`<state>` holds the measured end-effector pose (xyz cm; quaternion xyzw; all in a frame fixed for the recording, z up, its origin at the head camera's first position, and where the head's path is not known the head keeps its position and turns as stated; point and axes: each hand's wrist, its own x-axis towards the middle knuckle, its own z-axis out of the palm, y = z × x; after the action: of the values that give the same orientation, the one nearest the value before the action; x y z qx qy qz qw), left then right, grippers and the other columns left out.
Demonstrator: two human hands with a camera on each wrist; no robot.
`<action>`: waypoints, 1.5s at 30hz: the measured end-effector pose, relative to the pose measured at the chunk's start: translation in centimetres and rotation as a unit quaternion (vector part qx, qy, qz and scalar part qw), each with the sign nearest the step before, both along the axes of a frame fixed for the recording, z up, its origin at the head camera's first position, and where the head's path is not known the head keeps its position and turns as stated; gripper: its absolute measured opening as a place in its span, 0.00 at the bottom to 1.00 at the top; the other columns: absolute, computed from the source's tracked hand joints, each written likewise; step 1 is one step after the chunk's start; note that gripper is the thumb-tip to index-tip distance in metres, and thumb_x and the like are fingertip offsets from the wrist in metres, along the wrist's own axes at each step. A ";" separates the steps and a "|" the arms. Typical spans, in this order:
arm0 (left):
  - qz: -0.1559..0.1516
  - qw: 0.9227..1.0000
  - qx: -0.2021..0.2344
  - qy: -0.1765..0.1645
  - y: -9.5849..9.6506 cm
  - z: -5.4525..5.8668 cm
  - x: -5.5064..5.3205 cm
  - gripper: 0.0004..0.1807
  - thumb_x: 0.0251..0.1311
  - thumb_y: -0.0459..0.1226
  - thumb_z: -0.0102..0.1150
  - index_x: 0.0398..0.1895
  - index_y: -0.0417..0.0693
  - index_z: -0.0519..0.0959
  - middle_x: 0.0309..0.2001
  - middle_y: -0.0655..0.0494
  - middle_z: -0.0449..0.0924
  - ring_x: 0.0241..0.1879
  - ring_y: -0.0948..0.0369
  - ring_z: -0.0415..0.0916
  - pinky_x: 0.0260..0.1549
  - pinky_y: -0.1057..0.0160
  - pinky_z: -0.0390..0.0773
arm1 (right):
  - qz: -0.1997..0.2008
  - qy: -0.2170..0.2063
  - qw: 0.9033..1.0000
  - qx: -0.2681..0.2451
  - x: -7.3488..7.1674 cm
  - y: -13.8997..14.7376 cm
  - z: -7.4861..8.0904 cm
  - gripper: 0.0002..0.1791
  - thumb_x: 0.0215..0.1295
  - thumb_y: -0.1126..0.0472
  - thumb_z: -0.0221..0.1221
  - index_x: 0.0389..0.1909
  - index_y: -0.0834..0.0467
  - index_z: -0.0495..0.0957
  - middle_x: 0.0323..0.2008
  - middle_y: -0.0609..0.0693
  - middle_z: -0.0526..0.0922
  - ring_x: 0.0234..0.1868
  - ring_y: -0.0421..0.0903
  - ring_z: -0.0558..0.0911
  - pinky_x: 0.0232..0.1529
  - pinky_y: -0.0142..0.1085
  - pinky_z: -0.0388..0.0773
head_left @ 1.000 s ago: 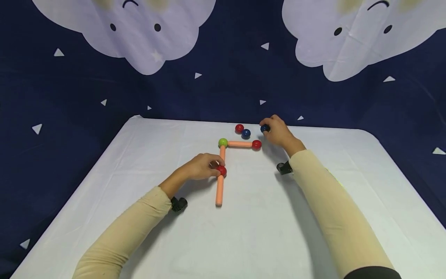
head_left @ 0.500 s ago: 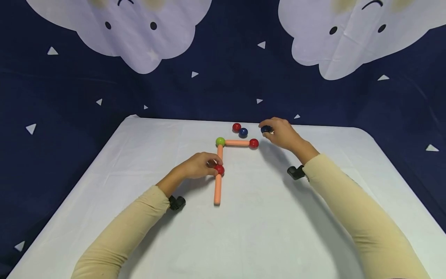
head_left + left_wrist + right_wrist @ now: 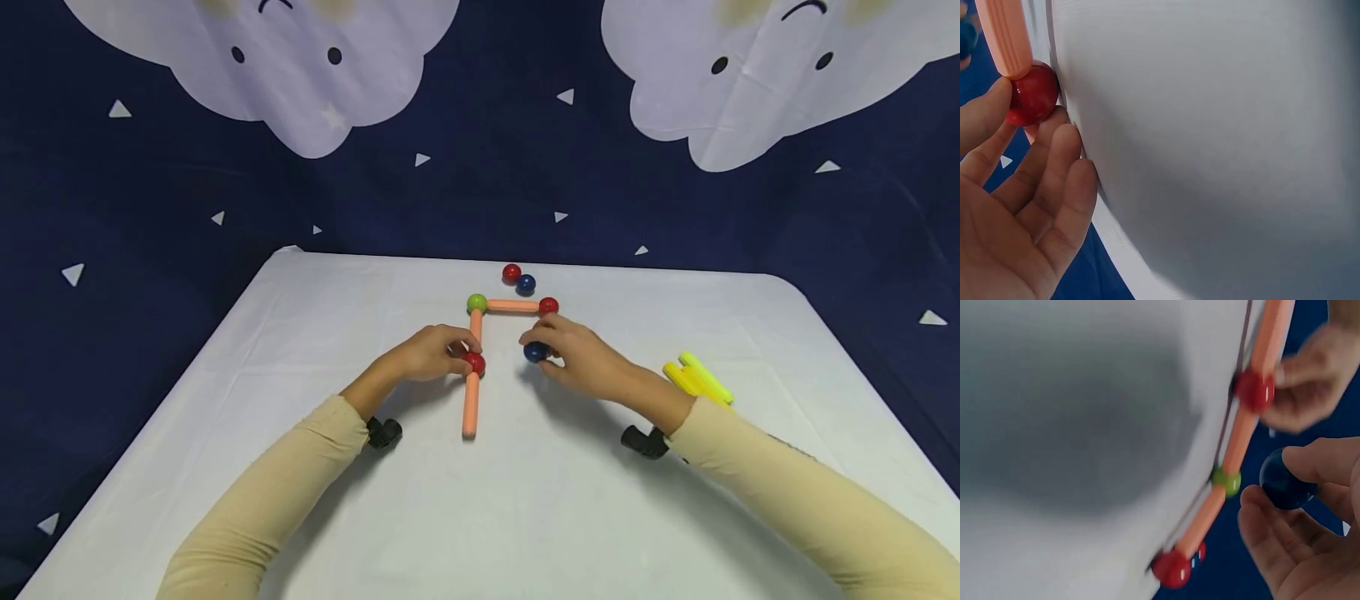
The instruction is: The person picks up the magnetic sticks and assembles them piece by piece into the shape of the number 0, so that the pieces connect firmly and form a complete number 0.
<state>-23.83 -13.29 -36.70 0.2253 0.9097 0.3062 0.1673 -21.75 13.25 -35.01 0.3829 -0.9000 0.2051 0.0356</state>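
Observation:
With thumb and fingers my left hand [image 3: 431, 354] pinches a red ball [image 3: 1037, 94] in the middle of a line of orange sticks. One orange stick [image 3: 470, 407] runs from this ball toward me; another leads away to a green ball [image 3: 477, 303]. From the green ball a third stick [image 3: 513, 306] goes right to a second red ball [image 3: 548, 306]. My right hand [image 3: 588, 360] holds a dark blue ball [image 3: 1284, 480] between thumb and fingers, to the right of the left hand and over the white table.
A loose red ball [image 3: 512, 273] and a loose blue ball [image 3: 526, 285] lie together near the table's far edge. Several yellow sticks [image 3: 697, 379] lie right of my right wrist, partly behind the sleeve. A dark blue cloud-patterned cloth [image 3: 495, 192] hangs behind the table.
My right hand has brought the blue ball from the far edge toward me and left, closer to the orange sticks. The yellow sticks have come into sight. My left hand stays on its red ball.

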 end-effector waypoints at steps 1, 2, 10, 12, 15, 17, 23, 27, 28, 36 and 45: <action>0.001 1.000 0.000 -0.001 0.0 0.0 0.0 0.14 0.62 0.36 0.65 0.51 0.48 0.81 0.48 0.48 0.85 0.48 0.56 0.79 0.44 0.64 0.74 | 0.004 -0.013 1.000 0.002 0.5 -0.2 -0.2 0.19 0.59 0.69 0.66 0.53 0.60 0.80 0.49 0.54 0.80 0.42 0.45 0.81 0.45 0.39 0.82; 0.002 1.000 0.002 -0.002 -0.1 -0.1 0.0 0.14 0.62 0.36 0.65 0.51 0.48 0.81 0.47 0.48 0.86 0.48 0.56 0.79 0.43 0.64 0.74 | 0.008 -0.024 1.000 0.004 0.9 -0.3 -0.5 0.20 0.60 0.68 0.66 0.54 0.59 0.80 0.48 0.53 0.80 0.43 0.44 0.80 0.45 0.39 0.81; 0.003 1.000 0.000 -0.002 -0.2 -0.2 0.0 0.14 0.63 0.36 0.64 0.51 0.48 0.81 0.48 0.48 0.86 0.48 0.57 0.80 0.44 0.64 0.76 | 0.050 -0.074 0.996 0.012 4.1 -1.6 -2.0 0.22 0.59 0.64 0.68 0.55 0.58 0.79 0.50 0.48 0.84 0.47 0.42 0.83 0.51 0.38 0.81; 0.001 1.000 0.000 0.001 -0.2 -0.1 0.1 0.14 0.63 0.36 0.64 0.51 0.48 0.81 0.48 0.48 0.86 0.48 0.57 0.80 0.44 0.63 0.76 | 0.066 -0.079 0.995 0.018 4.9 -2.0 -2.1 0.21 0.59 0.64 0.68 0.54 0.58 0.79 0.50 0.48 0.84 0.47 0.41 0.83 0.52 0.37 0.81; -0.003 1.000 -0.001 0.006 -0.2 -0.1 0.1 0.14 0.63 0.36 0.64 0.51 0.48 0.81 0.47 0.48 0.86 0.48 0.56 0.80 0.46 0.61 0.76 | 0.090 -0.091 0.992 0.024 5.9 -2.7 -2.2 0.19 0.60 0.63 0.68 0.53 0.57 0.79 0.50 0.47 0.84 0.49 0.40 0.82 0.54 0.36 0.80; -0.003 1.000 -0.001 0.007 -0.3 -0.1 0.0 0.14 0.63 0.36 0.64 0.51 0.48 0.81 0.48 0.48 0.86 0.49 0.56 0.80 0.48 0.60 0.76 | 0.107 -0.098 0.989 0.022 6.3 -3.1 -2.4 0.19 0.60 0.63 0.68 0.52 0.56 0.80 0.50 0.46 0.83 0.50 0.39 0.81 0.55 0.36 0.79; -0.005 1.000 0.001 0.011 -0.4 -0.3 -0.1 0.13 0.63 0.36 0.63 0.51 0.48 0.81 0.48 0.48 0.85 0.51 0.55 0.80 0.49 0.58 0.76 | 0.132 -0.111 0.985 0.008 7.0 -3.9 -3.0 0.21 0.60 0.62 0.69 0.55 0.55 0.81 0.47 0.46 0.79 0.47 0.36 0.80 0.52 0.29 0.79; -0.007 1.000 0.000 0.012 -0.4 -0.3 -0.1 0.13 0.63 0.36 0.63 0.51 0.48 0.81 0.47 0.48 0.85 0.49 0.56 0.80 0.47 0.60 0.77 | 0.138 -0.106 0.985 0.005 7.0 -4.3 -3.1 0.22 0.59 0.61 0.69 0.56 0.54 0.81 0.48 0.46 0.79 0.46 0.35 0.79 0.51 0.28 0.79; -0.006 1.000 -0.001 0.012 -0.4 -0.3 -0.1 0.14 0.63 0.36 0.64 0.51 0.48 0.81 0.47 0.48 0.85 0.49 0.56 0.80 0.47 0.60 0.77 | 0.141 -0.105 0.984 0.004 7.0 -4.4 -3.1 0.22 0.60 0.61 0.69 0.56 0.54 0.81 0.48 0.46 0.79 0.46 0.35 0.79 0.51 0.28 0.79; 0.005 1.000 -0.005 0.003 -0.3 -0.1 -0.1 0.14 0.64 0.37 0.63 0.52 0.49 0.80 0.49 0.49 0.85 0.51 0.55 0.79 0.51 0.58 0.75 | 0.157 -0.113 0.981 0.007 7.1 -5.0 -2.9 0.19 0.62 0.59 0.68 0.54 0.55 0.81 0.47 0.46 0.78 0.47 0.35 0.79 0.52 0.28 0.78; 0.013 1.000 -0.007 -0.012 -0.2 0.1 -0.1 0.14 0.63 0.37 0.64 0.52 0.50 0.80 0.50 0.49 0.84 0.52 0.55 0.78 0.50 0.59 0.75 | 0.153 -0.096 0.983 0.019 7.0 -5.6 -2.9 0.19 0.61 0.59 0.68 0.53 0.53 0.82 0.45 0.46 0.76 0.46 0.38 0.78 0.51 0.29 0.77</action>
<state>-23.90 -13.53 -36.56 0.2081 0.9126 0.3049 0.1759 -14.78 7.69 -37.87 0.4951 -0.8338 0.2272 -0.0899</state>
